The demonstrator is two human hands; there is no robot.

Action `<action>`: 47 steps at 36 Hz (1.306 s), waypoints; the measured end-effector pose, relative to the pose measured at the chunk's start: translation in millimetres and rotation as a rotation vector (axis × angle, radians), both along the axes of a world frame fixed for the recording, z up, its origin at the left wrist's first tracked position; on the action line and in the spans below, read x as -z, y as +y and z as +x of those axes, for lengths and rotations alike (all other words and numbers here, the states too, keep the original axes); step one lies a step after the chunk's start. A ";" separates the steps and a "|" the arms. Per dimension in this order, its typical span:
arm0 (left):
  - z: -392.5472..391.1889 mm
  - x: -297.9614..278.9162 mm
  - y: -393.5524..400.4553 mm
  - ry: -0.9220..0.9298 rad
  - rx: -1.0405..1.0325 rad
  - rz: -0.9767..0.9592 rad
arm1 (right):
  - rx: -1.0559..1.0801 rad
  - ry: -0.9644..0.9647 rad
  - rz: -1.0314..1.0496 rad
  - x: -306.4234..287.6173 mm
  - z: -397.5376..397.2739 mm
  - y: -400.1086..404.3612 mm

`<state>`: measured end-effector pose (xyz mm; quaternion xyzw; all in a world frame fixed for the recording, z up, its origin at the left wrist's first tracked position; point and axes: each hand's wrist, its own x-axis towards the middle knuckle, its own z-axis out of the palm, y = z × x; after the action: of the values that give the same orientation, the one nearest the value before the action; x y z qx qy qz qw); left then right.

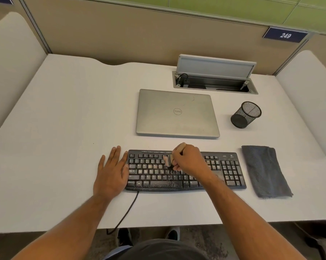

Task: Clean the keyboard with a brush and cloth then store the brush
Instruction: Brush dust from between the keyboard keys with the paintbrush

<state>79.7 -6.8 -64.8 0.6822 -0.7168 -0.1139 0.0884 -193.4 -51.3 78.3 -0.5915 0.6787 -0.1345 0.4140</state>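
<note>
A dusty black keyboard (231, 171) lies near the front edge of the white desk (64, 119). My right hand (188, 158) grips a small wooden-handled brush (168, 160), its bristles down on the upper key rows near the keyboard's middle. My left hand (112, 170) lies flat on the desk with straight fingers, pressed against the keyboard's left end. A folded grey cloth (264, 170) lies just to the right of the keyboard. A black mesh pen cup (245, 115) stands behind the cloth, with nothing visible in it.
A closed silver laptop (177, 113) lies behind the keyboard. Behind it an open cable hatch (214, 79) is set into the desk. The keyboard's cable (128, 211) runs off the front edge. Partition walls enclose the desk on three sides.
</note>
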 end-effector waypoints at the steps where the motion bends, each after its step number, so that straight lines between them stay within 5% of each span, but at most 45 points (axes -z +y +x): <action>1: -0.3 0.0 0.2 -0.002 0.000 0.000 | -0.011 0.006 0.025 -1.4 -0.8 -1.1; 24: -0.6 0.2 0.1 0.001 -0.001 0.000 | -0.060 0.101 0.025 -1.0 3.1 -2.9; 31: 0.0 0.4 0.5 -0.008 0.002 0.000 | 0.036 -0.091 -0.048 -0.1 8.1 -2.3; 47: -0.4 1.4 0.1 0.007 -0.003 -0.010 | -0.036 -0.006 0.030 3.5 13.9 -3.1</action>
<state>79.3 -6.7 -66.2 0.6824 -0.7161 -0.1124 0.0945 -179.5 -54.5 74.8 -0.5969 0.6685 -0.1185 0.4275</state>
